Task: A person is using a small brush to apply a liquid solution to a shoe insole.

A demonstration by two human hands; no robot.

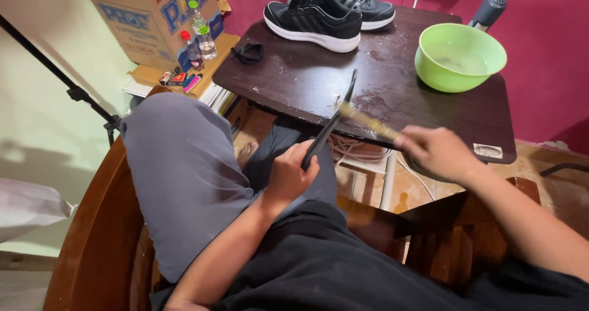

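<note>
step: scrubbing, looks mid-stroke | left hand (288,175) clamped on black insole (328,126), held edge-up over table (294,84) edge | right hand (437,153) gripping brush (368,122) against it, blurred | next: likely needs firm hold, bowl (460,56) near

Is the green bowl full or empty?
Partly filled: the green bowl stands upright on the table, with cloudy water showing low inside it.

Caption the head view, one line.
Left hand holds a black insole; right hand brushes it.
</note>
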